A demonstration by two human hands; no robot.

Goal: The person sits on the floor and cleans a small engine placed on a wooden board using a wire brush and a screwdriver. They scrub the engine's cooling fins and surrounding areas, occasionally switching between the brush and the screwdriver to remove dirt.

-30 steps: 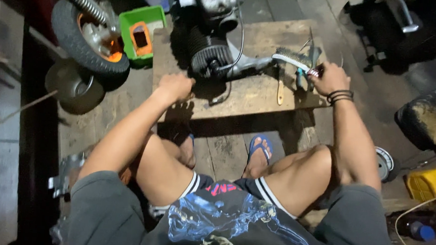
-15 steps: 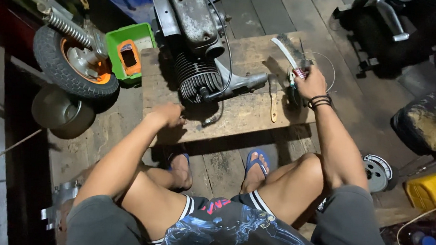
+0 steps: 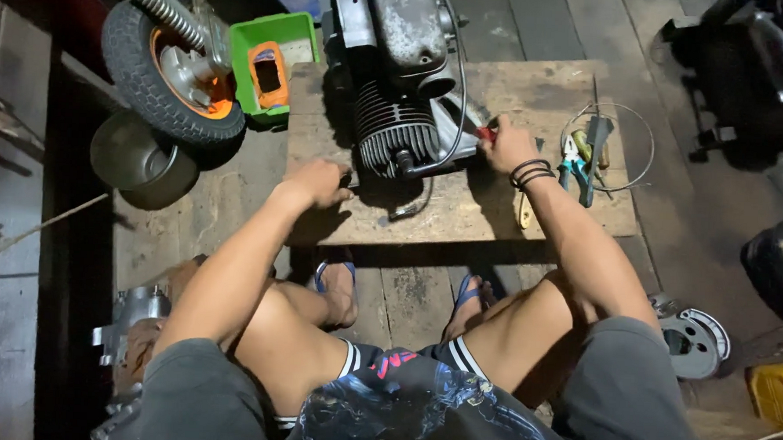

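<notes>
Right hand (image 3: 507, 146) moved to engine (image 3: 396, 115), fingers gripping red-handled tool (image 3: 486, 133); left hand (image 3: 316, 183) closed beside.

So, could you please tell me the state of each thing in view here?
Engine: resting on the wooden board, finned cylinder toward the person.
Left hand: on the board beside the engine.
Right hand: gripping a red-handled tool against the engine.
Pliers: lying on the board, unheld.
Wire loop: lying flat.
Wheel: tilted on the floor.

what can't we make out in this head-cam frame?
- Tool in right hand: only a red tip shows; the fingers cover the rest.
- Left hand fingertips: lost in shadow beside the engine.
- Engine top: cut by the frame's upper edge.
- Pliers: jaws too small, dim.
</notes>
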